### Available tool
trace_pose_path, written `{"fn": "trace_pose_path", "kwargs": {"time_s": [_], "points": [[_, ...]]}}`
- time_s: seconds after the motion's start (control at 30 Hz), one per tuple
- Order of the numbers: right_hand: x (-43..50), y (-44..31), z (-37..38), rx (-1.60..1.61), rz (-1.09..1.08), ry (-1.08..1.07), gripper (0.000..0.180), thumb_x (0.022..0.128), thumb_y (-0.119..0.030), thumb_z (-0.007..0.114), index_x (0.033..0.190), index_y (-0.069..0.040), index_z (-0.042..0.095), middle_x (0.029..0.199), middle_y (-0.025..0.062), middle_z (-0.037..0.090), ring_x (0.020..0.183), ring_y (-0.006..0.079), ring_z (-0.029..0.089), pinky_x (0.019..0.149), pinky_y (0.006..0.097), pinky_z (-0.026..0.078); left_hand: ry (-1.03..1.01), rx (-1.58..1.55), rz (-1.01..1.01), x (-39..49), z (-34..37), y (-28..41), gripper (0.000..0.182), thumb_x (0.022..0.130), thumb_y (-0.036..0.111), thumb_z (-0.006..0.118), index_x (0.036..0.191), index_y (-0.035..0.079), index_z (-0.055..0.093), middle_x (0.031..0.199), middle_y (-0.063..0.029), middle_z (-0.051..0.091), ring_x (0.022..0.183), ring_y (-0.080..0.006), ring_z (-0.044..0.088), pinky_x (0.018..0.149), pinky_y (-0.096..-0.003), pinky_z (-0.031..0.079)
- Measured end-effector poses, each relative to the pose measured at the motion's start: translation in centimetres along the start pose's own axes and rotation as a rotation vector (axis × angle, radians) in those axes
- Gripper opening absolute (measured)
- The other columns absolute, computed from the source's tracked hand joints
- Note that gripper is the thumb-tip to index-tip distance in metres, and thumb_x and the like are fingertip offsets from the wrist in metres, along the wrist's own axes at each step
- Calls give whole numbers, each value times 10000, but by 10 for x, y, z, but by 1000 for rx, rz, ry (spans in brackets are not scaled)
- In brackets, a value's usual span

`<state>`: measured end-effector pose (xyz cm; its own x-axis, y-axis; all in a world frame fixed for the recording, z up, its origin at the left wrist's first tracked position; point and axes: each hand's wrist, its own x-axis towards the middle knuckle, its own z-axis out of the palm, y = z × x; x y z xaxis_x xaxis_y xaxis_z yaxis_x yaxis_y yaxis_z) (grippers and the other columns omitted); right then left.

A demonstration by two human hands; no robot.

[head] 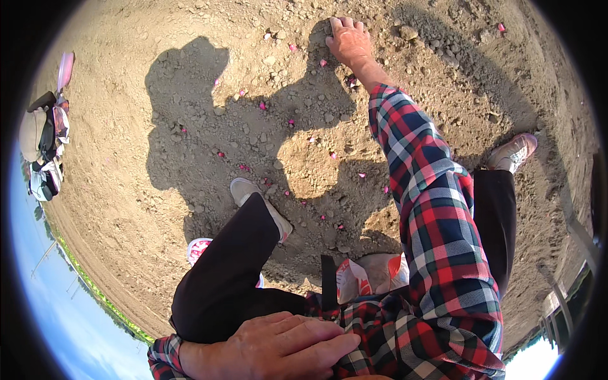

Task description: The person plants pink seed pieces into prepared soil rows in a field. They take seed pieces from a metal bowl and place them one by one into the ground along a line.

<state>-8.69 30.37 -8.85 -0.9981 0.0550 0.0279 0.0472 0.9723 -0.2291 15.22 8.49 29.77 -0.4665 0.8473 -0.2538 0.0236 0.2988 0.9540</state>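
My right hand (350, 43) reaches far forward, its fingertips down at the loose soil (266, 142). What its bent fingers may hold is hidden. Small bright pink pieces (262, 105), too small to name surely, lie spaced in rough rows across the dirt; one pink piece (323, 62) is just left of my right wrist. My left hand (285, 344) rests palm down across my lap, fingers loosely extended, with nothing seen in it. In front of my lap is a red-and-white plastic bag (351, 280). Beside my left leg, partly hidden, shows a white-rimmed container (198, 249) with pink and white contents.
My left shoe (244, 190) and right shoe (513, 151) stand wide apart on the soil. Bags (45, 133) and a pink plastic item (65, 71) lie at the far left. Clods (407, 33) lie near my right hand. Rails (560, 304) show at the right edge.
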Motion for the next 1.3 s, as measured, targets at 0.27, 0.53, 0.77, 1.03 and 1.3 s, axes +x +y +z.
{"fn": "trace_pose_path", "kwargs": {"time_s": [0.27,0.53,0.77,1.03,1.3], "points": [[-104,-71,-12,246,-344,107,429,796,-294,649,1186,-135,567,1235,77,518,1184,280,438,927,446,392,-35,13,22,3,10,6,424,775,98,664,1182,37,565,1062,-133,600,882,-294,616,751,-357,513],[-119,-56,18,53,-385,137,229,866,-211,499,1071,-169,592,1178,45,533,1174,236,451,920,396,373,-42,25,6,-4,22,12,412,766,103,671,1161,30,580,1063,-141,608,872,-296,629,731,-355,519],[-159,13,-34,55,-67,216,299,835,-183,565,1129,-138,594,1251,62,521,1212,278,431,931,444,387,-53,16,51,-12,25,16,409,750,99,670,1140,12,584,1039,-142,615,871,-297,632,723,-353,523],[-232,-2,-12,67,-303,41,343,876,-207,483,1204,-136,551,1297,57,495,1267,241,403,978,407,372,-248,105,1,-8,44,24,415,750,156,666,1138,36,579,1042,-125,614,878,-280,626,732,-352,516],[-270,102,-45,-164,-34,45,317,848,-209,513,1154,-168,578,1305,67,490,1234,269,428,952,431,375,-350,340,-172,-19,53,38,523,551,197,779,1050,119,642,1043,-21,653,928,-204,645,760,-341,511]]}}
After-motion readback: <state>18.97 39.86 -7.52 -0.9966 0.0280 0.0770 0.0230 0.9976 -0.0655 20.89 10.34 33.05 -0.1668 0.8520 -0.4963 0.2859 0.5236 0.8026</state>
